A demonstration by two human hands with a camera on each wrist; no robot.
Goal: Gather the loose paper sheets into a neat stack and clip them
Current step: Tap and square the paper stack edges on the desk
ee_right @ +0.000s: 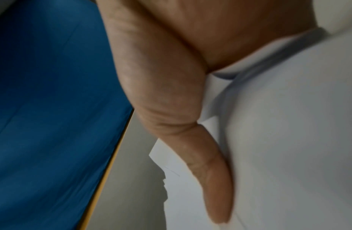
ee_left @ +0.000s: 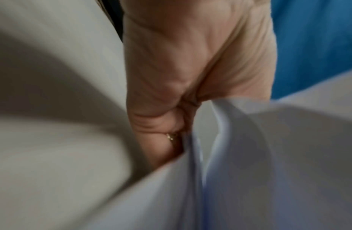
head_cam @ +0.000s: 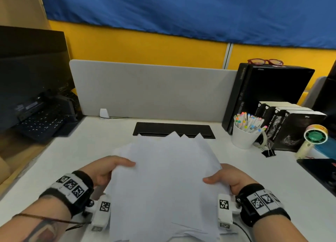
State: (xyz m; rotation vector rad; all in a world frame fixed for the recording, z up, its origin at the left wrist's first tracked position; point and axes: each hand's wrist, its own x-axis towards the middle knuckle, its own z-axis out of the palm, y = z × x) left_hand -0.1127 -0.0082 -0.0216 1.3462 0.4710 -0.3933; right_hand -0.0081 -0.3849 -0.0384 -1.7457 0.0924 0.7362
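White sheets (head_cam: 163, 178) are lying fanned and uneven, top corners sticking out at differing angles, bundle tilting up off the desk. Black binder clip (head_cam: 268, 152) is sitting well apart, at right, beside a cup.

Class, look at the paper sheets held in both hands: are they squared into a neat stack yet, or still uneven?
Still uneven. The paper sheets show several separate corners fanning out along the far edge, and offset edges below.

I see a white cup (head_cam: 244, 137) of markers (head_cam: 249, 121) at desk right, books (head_cam: 289, 125) beside it, a black tower (head_cam: 269, 94) behind with red glasses (head_cam: 265, 62) on top. Keyboard (head_cam: 41, 121) far left. Grey divider (head_cam: 152, 89) along the back.
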